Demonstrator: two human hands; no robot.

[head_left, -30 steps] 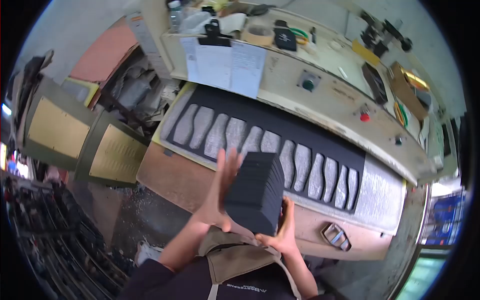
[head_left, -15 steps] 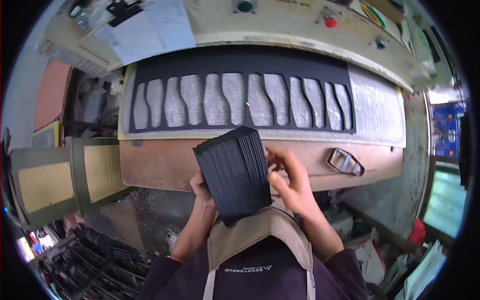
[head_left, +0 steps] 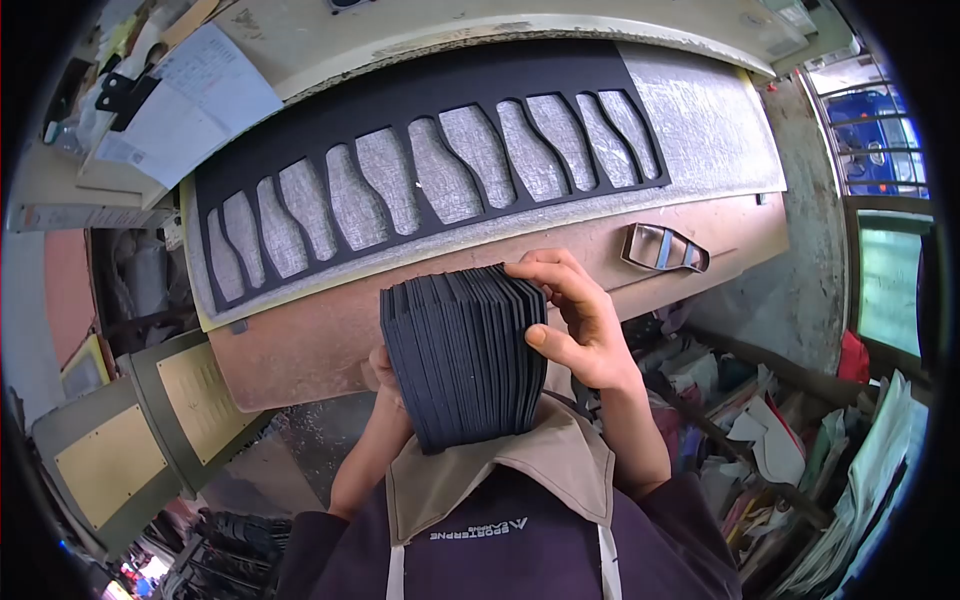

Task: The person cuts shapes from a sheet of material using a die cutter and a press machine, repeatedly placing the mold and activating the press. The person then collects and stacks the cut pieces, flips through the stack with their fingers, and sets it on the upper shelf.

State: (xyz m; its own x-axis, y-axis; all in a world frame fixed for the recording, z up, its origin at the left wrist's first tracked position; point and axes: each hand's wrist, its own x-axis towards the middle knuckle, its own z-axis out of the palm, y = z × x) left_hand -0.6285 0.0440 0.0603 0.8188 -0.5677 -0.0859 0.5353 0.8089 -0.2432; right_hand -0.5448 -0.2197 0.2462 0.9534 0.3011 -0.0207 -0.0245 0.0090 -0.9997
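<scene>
A thick stack of black cut foam pieces (head_left: 465, 365) is held against the beige apron, its layered edges facing up. My left hand (head_left: 385, 372) supports it from the left side, most of its fingers hidden behind the stack. On the right, my right hand (head_left: 580, 325) grips the stack's upper corner, thumb on the near side and fingertips on the far edge. Beyond it lies a black foam sheet (head_left: 400, 112) with several insole-like cut-outs, resting on a scuffed pale cutting board (head_left: 700, 130). A metal cutting die (head_left: 664, 248) of curved outline sits on the brown table ledge.
The brown ledge (head_left: 290, 350) runs along the table front. A machine beam (head_left: 440, 25) spans the back. Papers on a clipboard (head_left: 185, 105) lie at upper left. Green cabinet panels (head_left: 150, 430) stand at left; paper and scraps (head_left: 770, 440) are piled at lower right.
My view has turned and tilted. The stack now shows more of its layered edges and looks more upright. My right hand's fingers have moved onto the stack's top right corner.
</scene>
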